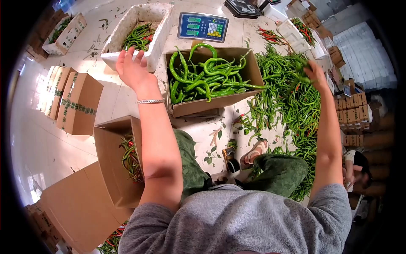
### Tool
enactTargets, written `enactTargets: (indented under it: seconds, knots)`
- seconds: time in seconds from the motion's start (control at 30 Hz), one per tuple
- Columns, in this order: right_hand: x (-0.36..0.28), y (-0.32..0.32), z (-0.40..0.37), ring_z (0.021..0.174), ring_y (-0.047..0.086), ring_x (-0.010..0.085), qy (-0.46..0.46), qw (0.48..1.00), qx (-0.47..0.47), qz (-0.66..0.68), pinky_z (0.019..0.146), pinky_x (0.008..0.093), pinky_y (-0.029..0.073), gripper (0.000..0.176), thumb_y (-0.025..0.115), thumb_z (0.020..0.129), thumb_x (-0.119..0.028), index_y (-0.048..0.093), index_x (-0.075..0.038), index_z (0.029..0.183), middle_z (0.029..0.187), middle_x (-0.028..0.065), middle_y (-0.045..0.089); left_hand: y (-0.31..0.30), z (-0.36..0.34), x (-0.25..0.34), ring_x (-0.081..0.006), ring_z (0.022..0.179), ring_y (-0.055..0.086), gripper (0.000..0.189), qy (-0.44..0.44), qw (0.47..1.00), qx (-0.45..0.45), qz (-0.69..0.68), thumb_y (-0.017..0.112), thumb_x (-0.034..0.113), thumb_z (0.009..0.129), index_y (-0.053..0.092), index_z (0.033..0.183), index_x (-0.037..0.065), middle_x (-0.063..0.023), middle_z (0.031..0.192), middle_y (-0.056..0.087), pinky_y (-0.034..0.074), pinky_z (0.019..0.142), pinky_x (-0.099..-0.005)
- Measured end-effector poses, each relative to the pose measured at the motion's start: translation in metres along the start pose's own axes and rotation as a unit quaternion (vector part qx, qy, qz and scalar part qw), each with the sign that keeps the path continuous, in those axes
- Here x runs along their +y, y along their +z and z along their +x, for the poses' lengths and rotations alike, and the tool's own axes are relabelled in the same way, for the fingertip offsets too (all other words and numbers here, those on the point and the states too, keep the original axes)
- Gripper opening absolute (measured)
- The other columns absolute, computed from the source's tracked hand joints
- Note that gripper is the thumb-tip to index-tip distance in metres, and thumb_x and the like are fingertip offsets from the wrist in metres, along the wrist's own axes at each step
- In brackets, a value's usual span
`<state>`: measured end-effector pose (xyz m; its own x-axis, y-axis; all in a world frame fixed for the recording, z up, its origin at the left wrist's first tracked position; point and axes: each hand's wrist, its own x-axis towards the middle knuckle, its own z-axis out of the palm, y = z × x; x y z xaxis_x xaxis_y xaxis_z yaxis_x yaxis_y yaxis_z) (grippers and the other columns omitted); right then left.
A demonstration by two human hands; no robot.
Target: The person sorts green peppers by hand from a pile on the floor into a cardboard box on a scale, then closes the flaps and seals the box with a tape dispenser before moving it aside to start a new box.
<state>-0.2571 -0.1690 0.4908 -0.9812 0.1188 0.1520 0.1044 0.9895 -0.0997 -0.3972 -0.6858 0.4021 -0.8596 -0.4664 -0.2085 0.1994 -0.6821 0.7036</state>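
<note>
My left hand (pixel 132 67) is over the near edge of a white foam box (pixel 111 53), its fingers apart and nothing in it. Inside that box lie green and some red peppers (pixel 138 37). My right hand (pixel 316 75) is at the right, above the large pile of green peppers (pixel 292 97) on the floor. Its fingers are bent round green peppers (pixel 301 76), which look blurred. Between my arms a cardboard box (pixel 211 105) filled with long green peppers (pixel 207 74) stands in front of a scale display (pixel 203 27).
An open cardboard box (pixel 114 156) with mixed peppers stands by my left arm. Taped cartons (pixel 80 103) are farther left. A tape roll (pixel 232 165) lies near my foot. Another person (pixel 356 167) is at the far right.
</note>
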Motion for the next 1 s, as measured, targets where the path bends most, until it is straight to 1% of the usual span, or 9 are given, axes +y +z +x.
enactTargets:
  seconds: [0.03, 0.1, 0.23, 0.37, 0.5, 0.63, 0.77, 0.87, 1.0]
  knots:
    - [0.032, 0.010, -0.012, 0.071, 0.052, 0.0283, -0.003, 1.000, -0.026, -0.012, 0.065, 0.0377, 0.041, 0.021, 0.058, 0.084, -0.017, 0.048, -0.001, 0.094, 0.078, 0.0166, 0.055, 0.000, 0.000, 0.000, -0.0166, 0.080, 0.055, 0.024, 0.000, 1.000, -0.003, -0.004, 0.047, 0.014, 0.089, 0.044, 0.111, 0.007, -0.0084, 0.109, 0.055, 0.039, 0.067, -0.0275]
    - [0.105, 0.025, -0.035, 0.080, 0.055, 0.0301, 0.135, 0.984, -0.047, 0.111, 0.069, 0.0375, 0.043, 0.025, 0.059, 0.082, -0.015, 0.050, -0.002, 0.101, 0.088, 0.0181, 0.058, 0.000, -0.001, 0.000, -0.0167, 0.080, 0.055, 0.024, 0.000, 1.000, -0.006, -0.008, 0.047, 0.014, 0.089, 0.044, 0.112, 0.007, -0.0082, 0.108, 0.055, 0.039, 0.067, -0.0272]
    - [0.158, -0.004, -0.057, 0.099, 0.057, 0.0332, 0.365, 0.925, 0.003, -0.103, 0.082, 0.0400, 0.045, 0.028, 0.058, 0.081, -0.014, 0.056, -0.004, 0.108, 0.110, 0.0175, 0.059, 0.002, -0.002, -0.002, -0.0167, 0.080, 0.055, 0.025, -0.002, 1.000, -0.006, 0.007, 0.049, 0.014, 0.088, 0.045, 0.111, 0.007, -0.0082, 0.107, 0.056, 0.039, 0.064, -0.0256]
    - [0.116, 0.004, -0.026, 0.099, 0.058, 0.0328, 0.196, 0.969, 0.086, -0.124, 0.082, 0.0401, 0.046, 0.033, 0.061, 0.080, -0.019, 0.059, -0.005, 0.110, 0.106, 0.0159, 0.062, 0.002, 0.002, -0.006, -0.0166, 0.079, 0.055, 0.024, 0.001, 1.000, -0.009, 0.012, 0.048, 0.013, 0.088, 0.045, 0.111, 0.007, -0.0077, 0.106, 0.056, 0.039, 0.063, -0.0252]
    - [-0.010, 0.047, 0.023, 0.084, 0.061, 0.0163, 0.065, 0.986, 0.089, 0.125, 0.077, 0.0283, 0.047, 0.026, 0.063, 0.080, -0.012, 0.061, -0.003, 0.104, 0.094, 0.0091, 0.065, 0.004, -0.003, -0.009, -0.0190, 0.080, 0.056, 0.030, 0.009, 1.000, -0.024, 0.009, 0.047, 0.010, 0.089, 0.042, 0.117, 0.002, -0.0120, 0.107, 0.055, 0.042, 0.061, -0.0252]
    - [-0.123, 0.094, 0.055, 0.081, 0.061, 0.0185, -0.119, 0.974, 0.062, 0.185, 0.075, 0.0286, 0.048, 0.017, 0.066, 0.078, -0.011, 0.064, -0.004, 0.093, 0.089, 0.0082, 0.064, 0.005, -0.002, -0.011, -0.0192, 0.081, 0.057, 0.029, 0.004, 1.000, -0.020, 0.011, 0.047, 0.011, 0.089, 0.042, 0.116, 0.003, -0.0105, 0.107, 0.056, 0.041, 0.063, -0.0260]
    - [-0.203, 0.132, 0.084, 0.083, 0.062, 0.0251, -0.116, 0.971, 0.007, 0.207, 0.076, 0.0324, 0.048, 0.021, 0.063, 0.079, -0.021, 0.063, -0.007, 0.094, 0.091, 0.0120, 0.064, 0.006, -0.002, -0.011, -0.0193, 0.081, 0.057, 0.028, 0.008, 1.000, -0.019, 0.014, 0.047, 0.011, 0.089, 0.043, 0.116, 0.003, -0.0099, 0.106, 0.056, 0.041, 0.063, -0.0262]
    - [-0.233, 0.180, 0.105, 0.096, 0.059, 0.0295, 0.000, 0.982, -0.089, 0.168, 0.083, 0.0362, 0.046, 0.049, 0.063, 0.078, -0.042, 0.057, -0.005, 0.110, 0.103, 0.0148, 0.063, 0.007, -0.001, -0.012, -0.0192, 0.080, 0.057, 0.028, 0.013, 0.999, -0.028, 0.012, 0.047, 0.011, 0.089, 0.043, 0.116, 0.003, -0.0103, 0.105, 0.056, 0.041, 0.063, -0.0263]
    - [-0.259, 0.178, 0.091, 0.059, 0.059, 0.0119, 0.050, 0.876, -0.245, 0.413, 0.061, 0.0288, 0.049, 0.034, 0.061, 0.084, -0.029, 0.060, -0.003, 0.105, 0.086, 0.0072, 0.062, 0.005, 0.001, -0.013, -0.0171, 0.077, 0.056, 0.025, 0.016, 0.999, -0.046, 0.002, 0.048, 0.010, 0.087, 0.044, 0.111, 0.004, -0.0091, 0.102, 0.056, 0.040, 0.062, -0.0256]
